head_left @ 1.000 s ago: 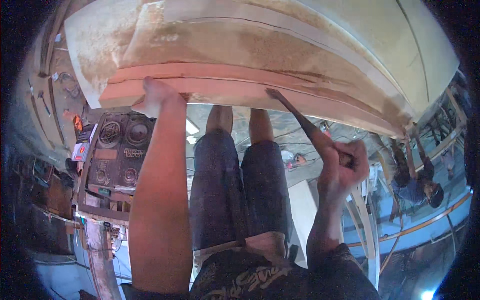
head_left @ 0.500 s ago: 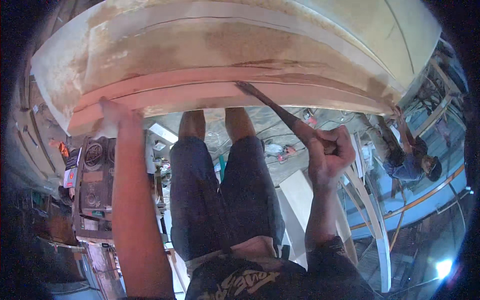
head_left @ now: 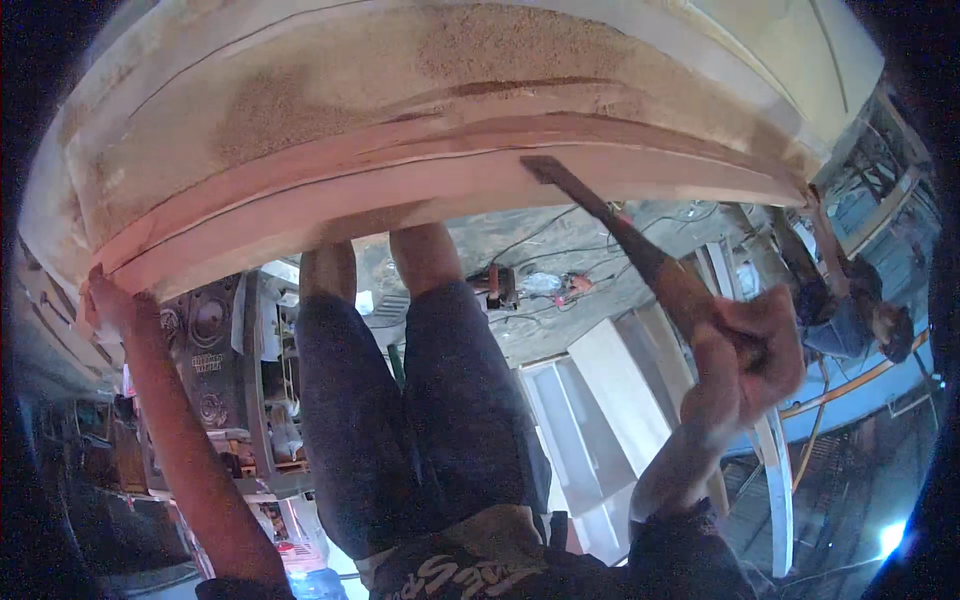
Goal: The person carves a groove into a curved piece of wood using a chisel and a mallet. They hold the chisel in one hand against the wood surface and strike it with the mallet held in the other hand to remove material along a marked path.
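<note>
A long, curved, pinkish wooden plank (head_left: 400, 185) spans the view in front of me, with a dark line along its length. My left hand (head_left: 118, 305) grips its far left end, fingers around the edge and partly hidden. In my right hand (head_left: 755, 350), the fingers are wrapped around the thick end of a long dark tool (head_left: 640, 250). Its shaft narrows to a small flat, squarish head that lies over the plank's face, right of the middle. Whether the head touches the wood I cannot tell.
Brown sawdust (head_left: 520, 45) covers the wide pale surface beyond the plank. At the right, a co-worker (head_left: 850, 310) has a hand at the plank's right end. A dark speaker cabinet (head_left: 208, 340) stands at lower left. White panels (head_left: 625, 400) lean below; cables and tools lie on the floor.
My left hand has slid left to the plank's end. My right hand has moved right and toward me, drawing the tool's head to the right. The view has shifted.
</note>
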A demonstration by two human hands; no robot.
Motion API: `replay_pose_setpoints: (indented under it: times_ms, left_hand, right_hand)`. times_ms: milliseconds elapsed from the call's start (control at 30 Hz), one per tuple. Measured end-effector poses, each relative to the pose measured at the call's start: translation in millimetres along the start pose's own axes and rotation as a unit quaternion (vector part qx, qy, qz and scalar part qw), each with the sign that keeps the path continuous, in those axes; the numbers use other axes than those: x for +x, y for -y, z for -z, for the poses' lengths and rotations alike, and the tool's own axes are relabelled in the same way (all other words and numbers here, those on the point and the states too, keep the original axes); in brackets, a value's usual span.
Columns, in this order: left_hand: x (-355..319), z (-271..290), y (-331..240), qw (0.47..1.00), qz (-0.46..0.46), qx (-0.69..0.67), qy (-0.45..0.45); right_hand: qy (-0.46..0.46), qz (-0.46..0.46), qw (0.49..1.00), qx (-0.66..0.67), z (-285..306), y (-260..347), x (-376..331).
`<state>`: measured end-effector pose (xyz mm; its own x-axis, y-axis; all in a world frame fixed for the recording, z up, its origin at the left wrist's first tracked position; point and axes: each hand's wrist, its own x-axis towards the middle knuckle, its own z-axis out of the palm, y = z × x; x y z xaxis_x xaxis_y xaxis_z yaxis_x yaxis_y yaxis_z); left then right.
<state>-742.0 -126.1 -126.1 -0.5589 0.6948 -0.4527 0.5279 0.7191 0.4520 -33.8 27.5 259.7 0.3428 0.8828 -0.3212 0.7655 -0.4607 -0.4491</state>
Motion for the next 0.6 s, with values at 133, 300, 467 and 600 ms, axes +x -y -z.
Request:
replay_pose_setpoints:
  times_ms: [133,300,467,600]
  left_hand:
    - [-14.2,22.1,-64.1,0.985,0.075,-0.153,-0.015]
    - [-6.0,60.3,-86.9,0.993,-0.041,0.108,-0.001]
    - [-9.1,54.2,-84.2,0.992,-0.033,0.118,0.016]
    - [-10.7,49.6,-85.1,0.993,-0.025,0.114,0.023]
  right_hand:
    - [0.052,0.133,0.987,-0.078,-15.9,3.6,-3.3]
    - [0.044,0.163,0.986,-0.003,-26.6,-4.1,-28.9]
    - [0.11,0.115,0.987,-0.026,-13.7,-6.4,-51.2]
    - [0.142,0.075,0.986,-0.045,-8.6,-12.5,-59.8]
